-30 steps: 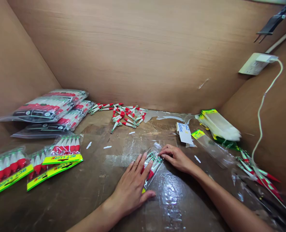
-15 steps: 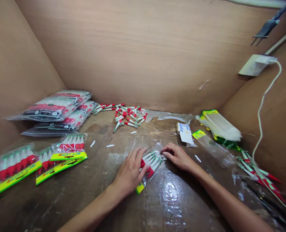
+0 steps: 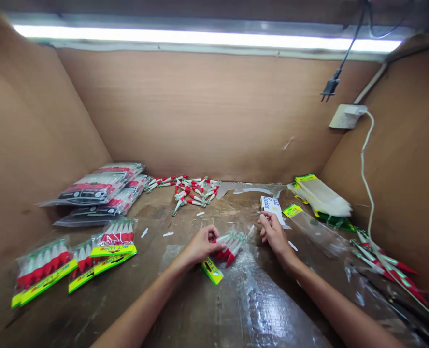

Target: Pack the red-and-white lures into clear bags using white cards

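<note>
My left hand point(image 3: 203, 245) is closed on the edge of a clear bag of fishing lures point(image 3: 232, 249), thumb and fingers pinching its left side. The lures inside are red and white with green hooked ends, and a yellow-green header point(image 3: 212, 270) points towards me. To the right, my right hand point(image 3: 274, 233) is raised apart from the bag, its fingers pinched together beside a white card with blue handwriting point(image 3: 270, 205). Whether something small sits between those fingertips is too fine to make out.
Filled lure packets point(image 3: 44, 270) lie at left, before stacked larger bags point(image 3: 94, 188). Loose lures point(image 3: 196, 191) are heaped at the back. Flat bags with yellow headers point(image 3: 323, 193) sit back right, beside more lures point(image 3: 384, 266). A white cable point(image 3: 366, 183) runs down at right.
My right hand has left the bag's open end and moved up and right to the white card. My left hand has gone from lying over the bag to pinching its edge. The view has tilted up.
</note>
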A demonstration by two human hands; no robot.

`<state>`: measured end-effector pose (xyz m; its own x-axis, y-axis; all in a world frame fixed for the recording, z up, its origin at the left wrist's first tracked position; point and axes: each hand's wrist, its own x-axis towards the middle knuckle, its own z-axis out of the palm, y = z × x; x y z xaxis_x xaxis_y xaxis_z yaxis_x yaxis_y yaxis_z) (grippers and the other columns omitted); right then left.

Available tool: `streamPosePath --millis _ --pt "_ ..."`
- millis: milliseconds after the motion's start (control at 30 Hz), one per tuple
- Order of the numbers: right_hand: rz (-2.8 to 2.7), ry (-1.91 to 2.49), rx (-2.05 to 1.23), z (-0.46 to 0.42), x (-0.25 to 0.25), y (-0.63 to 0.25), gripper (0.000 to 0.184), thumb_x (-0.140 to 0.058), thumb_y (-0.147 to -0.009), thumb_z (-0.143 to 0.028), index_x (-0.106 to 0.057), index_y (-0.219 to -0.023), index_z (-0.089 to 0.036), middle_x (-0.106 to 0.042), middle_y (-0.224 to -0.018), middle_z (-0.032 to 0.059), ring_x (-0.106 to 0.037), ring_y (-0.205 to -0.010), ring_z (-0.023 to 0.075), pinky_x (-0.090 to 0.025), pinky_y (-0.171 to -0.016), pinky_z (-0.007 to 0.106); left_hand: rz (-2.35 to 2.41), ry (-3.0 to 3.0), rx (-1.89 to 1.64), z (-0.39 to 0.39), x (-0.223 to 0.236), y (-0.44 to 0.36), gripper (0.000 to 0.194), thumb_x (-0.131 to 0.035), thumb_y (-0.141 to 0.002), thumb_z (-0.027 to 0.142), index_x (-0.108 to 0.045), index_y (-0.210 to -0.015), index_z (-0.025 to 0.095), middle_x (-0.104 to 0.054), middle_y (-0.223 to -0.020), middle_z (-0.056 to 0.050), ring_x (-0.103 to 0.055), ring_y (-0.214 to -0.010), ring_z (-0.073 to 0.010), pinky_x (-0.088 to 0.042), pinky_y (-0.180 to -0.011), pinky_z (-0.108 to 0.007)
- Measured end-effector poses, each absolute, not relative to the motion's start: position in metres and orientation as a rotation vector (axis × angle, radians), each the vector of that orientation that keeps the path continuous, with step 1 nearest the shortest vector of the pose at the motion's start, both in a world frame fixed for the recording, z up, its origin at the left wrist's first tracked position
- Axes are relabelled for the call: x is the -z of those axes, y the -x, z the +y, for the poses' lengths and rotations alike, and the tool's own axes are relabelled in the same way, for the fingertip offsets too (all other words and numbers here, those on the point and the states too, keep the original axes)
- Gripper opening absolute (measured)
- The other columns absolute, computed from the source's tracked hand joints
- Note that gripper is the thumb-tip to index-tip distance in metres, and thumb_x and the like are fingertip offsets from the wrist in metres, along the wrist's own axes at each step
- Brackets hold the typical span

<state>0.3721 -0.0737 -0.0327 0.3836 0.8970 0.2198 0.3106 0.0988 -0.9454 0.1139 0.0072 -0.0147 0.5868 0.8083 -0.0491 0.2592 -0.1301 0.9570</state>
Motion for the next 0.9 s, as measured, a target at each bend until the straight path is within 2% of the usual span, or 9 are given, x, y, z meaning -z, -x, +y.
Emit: streamPosePath --millis 100,233,300,367,467,600,733,800,900 --pt "-1.016 1.333 -0.878 -0.077 0.028 -0.351 0.059 -0.048 -0.089 -0.059 -0.046 -0.133 -0.020 -0.062 -0.111 0.0111 -0.063 -0.073 0.0182 -0.051 -0.054 0.027 0.864 -1.578 -0.793 -0.002 0.009 -0.125 0.041 -0.076 -0.072 0.046 -0.054 -0.091 0.018 -0.067 -0.082 -0.002 -0.063 -0.070 -0.0146 -0.046 -0.063 -0.023" --pt "-1.281 1.058 -1.077 -0.087 0.017 -0.322 0.048 -0.066 -0.082 -0.052 -0.062 -0.118 -0.020 -0.069 -0.103 0.0081 -0.065 -0.093 0.0249 -0.054 -0.076 0.033 0.713 -1.448 -0.875 -0.017 0.006 -0.141 0.058 -0.084 -0.066 0.043 -0.058 -0.111 0.016 -0.071 -0.100 -0.008 -0.068 -0.089 -0.0211 -0.051 -0.078 -0.028" --pt "-1.316 1.041 -1.046 -0.091 0.014 -0.316 0.037 -0.067 -0.083 -0.048 -0.068 -0.106 -0.019 -0.072 -0.094 0.0059 -0.066 -0.090 0.0256 -0.053 -0.080 0.036 0.677 -1.386 -0.880 -0.024 0.008 -0.145 0.050 -0.082 -0.069 0.045 -0.064 -0.103 0.014 -0.072 -0.093 -0.008 -0.067 -0.084 -0.0207 -0.051 -0.075 -0.028" --pt "-1.301 1.068 -1.010 -0.093 0.014 -0.316 0.031 -0.065 -0.085 -0.045 -0.071 -0.099 -0.018 -0.072 -0.089 0.0048 -0.066 -0.084 0.0251 -0.052 -0.078 0.035 0.690 -1.368 -0.890 -0.028 0.010 -0.146 0.043 -0.077 -0.075 0.050 -0.067 -0.092 0.012 -0.070 -0.085 -0.007 -0.065 -0.075 -0.0181 -0.050 -0.069 -0.026" --pt "-1.273 1.031 -0.997 -0.092 0.022 -0.318 0.025 -0.067 -0.083 -0.042 -0.070 -0.094 -0.019 -0.072 -0.090 0.0035 -0.066 -0.085 0.0249 -0.051 -0.079 0.034 0.715 -1.361 -0.920 -0.029 0.013 -0.144 0.044 -0.076 -0.074 0.054 -0.065 -0.086 0.013 -0.068 -0.079 -0.004 -0.062 -0.068 -0.0156 -0.048 -0.064 -0.025" --pt "-1.230 0.985 -1.014 -0.086 0.033 -0.316 0.029 -0.076 -0.073 -0.039 -0.067 -0.095 -0.021 -0.071 -0.089 0.0026 -0.065 -0.083 0.0234 -0.051 -0.077 0.033 0.742 -1.398 -0.926 -0.029 0.013 -0.140 0.045 -0.080 -0.069 0.052 -0.066 -0.089 0.014 -0.068 -0.078 -0.003 -0.062 -0.069 -0.0167 -0.048 -0.065 -0.025" --pt "-1.247 1.029 -1.050 -0.087 0.034 -0.314 0.027 -0.072 -0.079 -0.045 -0.067 -0.089 -0.020 -0.070 -0.084 0.0034 -0.064 -0.076 0.0223 -0.051 -0.073 0.033 0.767 -1.462 -0.922 -0.032 0.010 -0.138 0.037 -0.078 -0.073 0.048 -0.068 -0.077 0.013 -0.067 -0.071 -0.003 -0.059 -0.064 -0.0151 -0.044 -0.062 -0.024" --pt "-1.248 1.017 -1.057 -0.090 0.030 -0.314 0.028 -0.070 -0.081 -0.047 -0.069 -0.088 -0.019 -0.071 -0.083 0.0038 -0.065 -0.077 0.0227 -0.051 -0.074 0.033 0.751 -1.479 -0.869 -0.035 0.008 -0.136 0.039 -0.073 -0.077 0.051 -0.068 -0.073 0.013 -0.066 -0.066 -0.002 -0.056 -0.059 -0.0139 -0.041 -0.058 -0.023" --pt "-1.240 1.028 -1.041 -0.095 0.023 -0.314 0.031 -0.073 -0.078 -0.048 -0.070 -0.086 -0.018 -0.072 -0.081 0.0047 -0.066 -0.076 0.0231 -0.051 -0.073 0.033 0.737 -1.490 -0.791 -0.035 0.006 -0.132 0.043 -0.076 -0.073 0.053 -0.067 -0.067 0.012 -0.065 -0.063 -0.002 -0.055 -0.057 -0.0133 -0.039 -0.056 -0.022"
